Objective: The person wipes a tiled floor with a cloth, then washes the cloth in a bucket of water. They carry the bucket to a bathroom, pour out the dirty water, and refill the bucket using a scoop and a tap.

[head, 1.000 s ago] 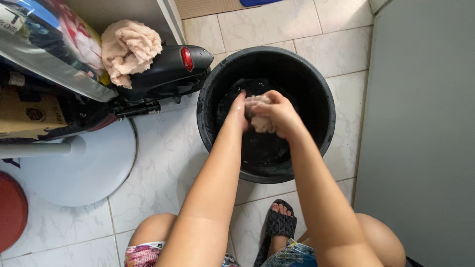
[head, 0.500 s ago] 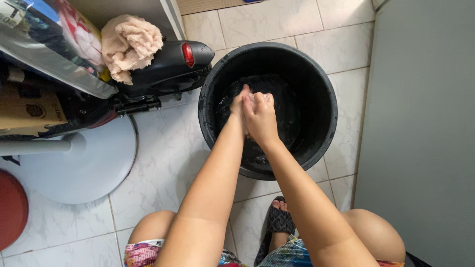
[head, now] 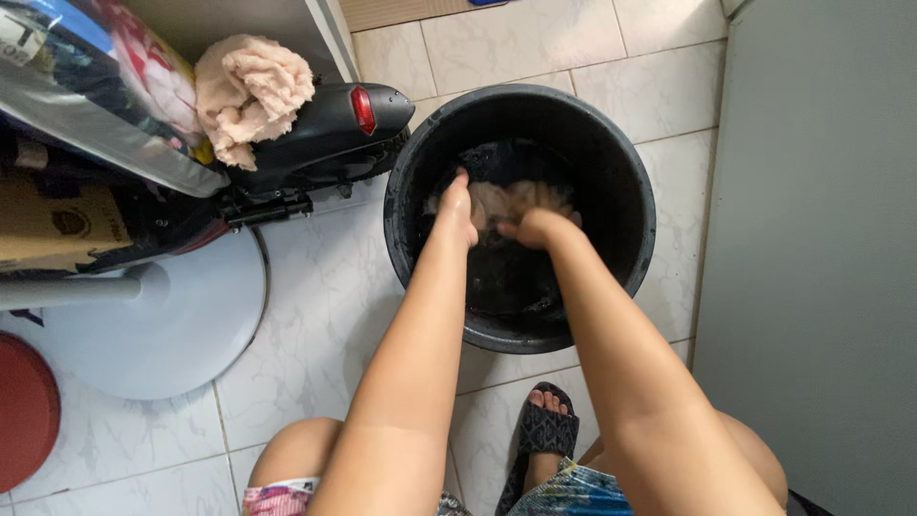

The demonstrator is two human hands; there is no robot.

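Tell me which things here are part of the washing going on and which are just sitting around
In use: black bucket, pale cloth in its water, left hand and right hand gripping the cloth.

Lying about: peach towel on the black scooter, white round fan base, red stool, grey door.

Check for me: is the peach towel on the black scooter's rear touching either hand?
No: the peach towel lies on the scooter, apart from both hands inside the black round bucket.

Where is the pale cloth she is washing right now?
In the head view, the pale cloth lies in the water inside the black bucket, upper middle of the picture, between the left hand and right hand.
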